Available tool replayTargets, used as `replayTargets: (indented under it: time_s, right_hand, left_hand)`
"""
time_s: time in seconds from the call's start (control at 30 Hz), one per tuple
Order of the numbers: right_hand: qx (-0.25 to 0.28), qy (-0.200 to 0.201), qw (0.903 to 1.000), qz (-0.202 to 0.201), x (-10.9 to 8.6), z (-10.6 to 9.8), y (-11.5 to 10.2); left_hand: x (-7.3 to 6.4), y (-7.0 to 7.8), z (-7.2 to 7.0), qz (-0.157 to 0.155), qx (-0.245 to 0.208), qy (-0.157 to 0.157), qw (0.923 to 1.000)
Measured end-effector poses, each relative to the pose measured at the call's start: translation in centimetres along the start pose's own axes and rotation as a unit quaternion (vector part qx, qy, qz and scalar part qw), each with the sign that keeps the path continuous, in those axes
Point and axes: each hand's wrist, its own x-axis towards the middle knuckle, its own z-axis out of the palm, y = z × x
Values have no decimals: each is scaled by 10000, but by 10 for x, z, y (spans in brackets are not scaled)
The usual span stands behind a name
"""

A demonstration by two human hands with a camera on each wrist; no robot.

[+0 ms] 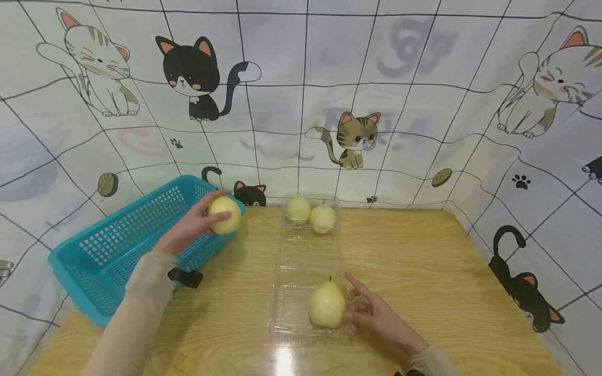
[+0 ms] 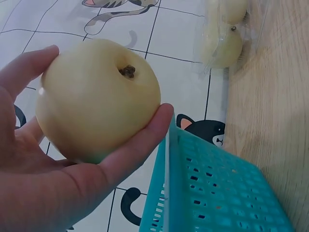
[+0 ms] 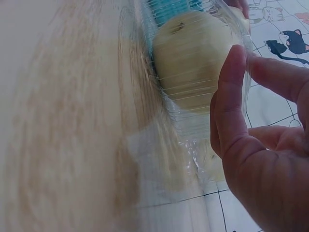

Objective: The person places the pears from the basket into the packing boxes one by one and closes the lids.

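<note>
My left hand (image 1: 199, 216) grips a pale yellow pear (image 1: 224, 215) above the right end of a blue-green basket (image 1: 207, 256). In the left wrist view the pear (image 2: 99, 99) sits between thumb and fingers, its dark, dimpled end facing the camera. My right hand (image 1: 376, 313) holds the right rim of an opened clear plastic clamshell box (image 1: 289, 297), with bent fingers at its edge. One pear (image 1: 327, 305) stands upright in the near half, stem up, close beside these fingers. The right wrist view shows this pear (image 3: 193, 58) through the ribbed plastic wall.
Two more pears (image 1: 298, 210) sit in the far half of the box, against the cat-print backdrop (image 1: 282, 104). The perforated basket stands slantwise at the left on the wooden table (image 1: 400, 250). Its raised rim is close below my left hand.
</note>
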Motion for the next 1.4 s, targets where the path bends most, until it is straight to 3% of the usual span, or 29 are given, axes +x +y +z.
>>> replayTargets:
  time_s: [0.43,0.67,1.03,1.23,1.4]
  right_hand:
    - [-85,96,9997,204,1,-1,3]
    - [-54,45,10000,70,1,-2,2]
    - [-8,12,10000,-43,1,-1,-2]
    - [-40,55,10000,3,0,-1,-1]
    - [-27,12,10000,25,0,-2,0]
  left_hand:
    - [-1,1,20,-121,51,-187,9997]
    - [0,-1,29,-129,266,-215,9993]
    - [-1,-7,44,122,296,-371,9988]
    - [-3,-12,52,-52,465,-464,9978]
    - [-7,-14,59,-30,257,-672,9974]
